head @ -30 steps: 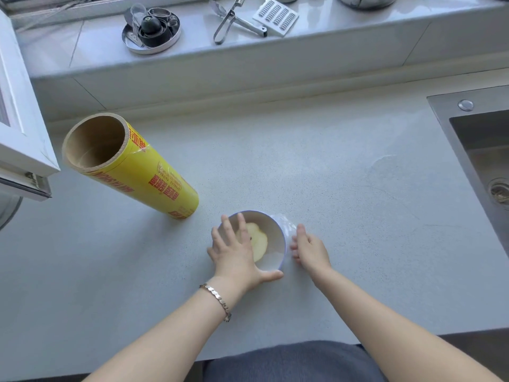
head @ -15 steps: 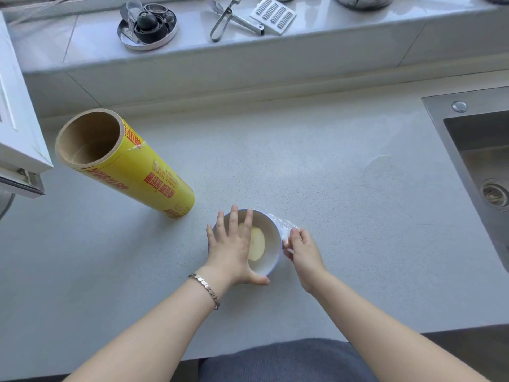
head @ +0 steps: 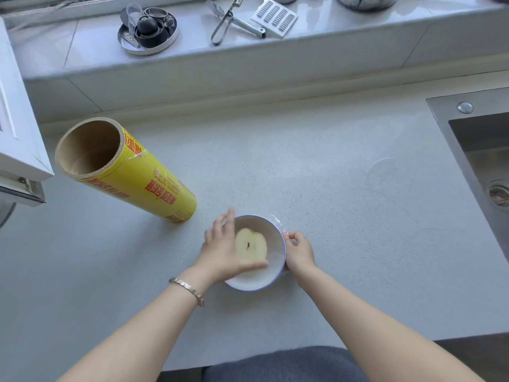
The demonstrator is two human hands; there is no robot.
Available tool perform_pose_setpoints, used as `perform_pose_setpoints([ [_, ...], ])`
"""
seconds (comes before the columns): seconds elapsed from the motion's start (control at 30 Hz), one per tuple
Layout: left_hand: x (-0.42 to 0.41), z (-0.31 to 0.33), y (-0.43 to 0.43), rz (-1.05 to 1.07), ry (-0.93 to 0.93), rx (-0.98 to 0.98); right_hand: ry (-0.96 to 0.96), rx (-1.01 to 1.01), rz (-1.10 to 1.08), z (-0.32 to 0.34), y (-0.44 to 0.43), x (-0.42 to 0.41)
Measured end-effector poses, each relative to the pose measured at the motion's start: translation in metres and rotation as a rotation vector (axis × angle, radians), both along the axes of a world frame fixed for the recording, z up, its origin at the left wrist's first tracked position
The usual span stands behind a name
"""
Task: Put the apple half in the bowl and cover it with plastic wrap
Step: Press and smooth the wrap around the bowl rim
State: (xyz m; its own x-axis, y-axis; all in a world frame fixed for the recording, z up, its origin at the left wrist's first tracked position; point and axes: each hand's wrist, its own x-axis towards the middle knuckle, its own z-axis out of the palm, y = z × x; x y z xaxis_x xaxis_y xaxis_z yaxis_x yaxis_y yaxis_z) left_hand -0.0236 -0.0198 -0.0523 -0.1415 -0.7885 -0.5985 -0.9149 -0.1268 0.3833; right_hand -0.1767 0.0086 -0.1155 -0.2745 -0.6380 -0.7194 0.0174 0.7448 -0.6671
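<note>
The apple half (head: pixel 251 244) lies cut side up in the bowl (head: pixel 271 274) on the bench (head: pixel 344 188), w/ plastic wrap (head: pixel 276 219) over it. Step in hand is probably sealing the edges; next, press the film around the rim. Left hand (head: pixel 220 250) is flat, fingers together, on the bowl's left edge; right hand (head: pixel 298 250) pinches wrap at the right rim.

Both bare forearms reach forward from the bottom edge, converging toward the middle. The left hand (head: pixel 223 252) lies flat and palm down, fingers (head: pixel 224 224) straight, close together and pointing away from the body, slightly blurred; the thumb (head: pixel 254 264) sticks out to the right. A metal bracelet (head: pixel 188 290) circles the left wrist. The right hand (head: pixel 298 250) is curled, its fingertips (head: pixel 286 236) pinched together and turned toward the left hand, wrist bent slightly.
</note>
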Motion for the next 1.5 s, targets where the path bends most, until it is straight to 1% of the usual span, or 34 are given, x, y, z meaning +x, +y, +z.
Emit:
perform_pose_setpoints([
  [0.07,0.009,0.002,-0.009,0.395,0.194,0.112,-0.029,0.003,0.032,-0.002,0.001,-0.003],
  [0.1,0.011,0.002,-0.011,0.536,0.248,0.146,-0.028,-0.003,0.042,-0.003,0.002,-0.003],
  [0.17,0.011,0.000,-0.010,0.682,0.276,0.152,-0.009,-0.016,0.061,-0.002,0.003,-0.003],
  [0.27,0.010,-0.002,-0.009,0.791,0.338,0.215,-0.001,-0.041,0.095,0.008,0.003,-0.002],
  [0.37,0.011,0.001,-0.006,0.813,0.452,0.233,0.009,-0.130,0.109,0.027,0.002,-0.003],
  [0.47,0.013,0.005,-0.001,0.872,0.554,0.200,0.002,-0.249,0.124,0.054,0.003,-0.004],
  [0.53,0.014,0.010,0.004,0.908,0.635,0.176,-0.054,-0.294,0.103,0.070,0.004,-0.008],
  [0.63,0.012,0.015,0.010,0.945,0.715,0.122,-0.188,-0.315,0.003,0.082,0.005,-0.017],
  [0.7,0.010,0.016,0.013,0.976,0.731,0.066,-0.252,-0.338,-0.046,0.083,0.006,-0.022],
  [0.87,0.006,0.020,0.017,0.959,0.759,-0.044,-0.247,-0.332,-0.067,0.078,0.003,-0.021],
  [0.97,0.003,0.025,0.016,0.924,0.797,-0.056,-0.220,-0.299,-0.006,0.075,-0.001,-0.015],
  [1.1,0.005,0.029,0.014,0.872,0.843,-0.077,-0.271,-0.299,0.098,0.081,-0.003,-0.007],
  [1.3,0.008,0.030,0.015,0.856,0.873,-0.074,-0.311,-0.280,0.151,0.088,-0.007,-0.010],
  [1.37,0.010,0.029,0.016,0.853,0.875,-0.065,-0.230,-0.265,0.215,0.083,-0.008,-0.011],
  [1.43,0.013,0.027,0.018,0.871,0.885,-0.058,0.000,-0.286,0.337,0.082,-0.009,-0.016],
  [1.47,0.015,0.027,0.019,0.885,0.890,-0.063,0.130,-0.322,0.346,0.082,-0.009,-0.020],
  [1.5,0.017,0.026,0.020,0.904,0.896,-0.069,0.210,-0.364,0.295,0.086,-0.007,-0.024],
])
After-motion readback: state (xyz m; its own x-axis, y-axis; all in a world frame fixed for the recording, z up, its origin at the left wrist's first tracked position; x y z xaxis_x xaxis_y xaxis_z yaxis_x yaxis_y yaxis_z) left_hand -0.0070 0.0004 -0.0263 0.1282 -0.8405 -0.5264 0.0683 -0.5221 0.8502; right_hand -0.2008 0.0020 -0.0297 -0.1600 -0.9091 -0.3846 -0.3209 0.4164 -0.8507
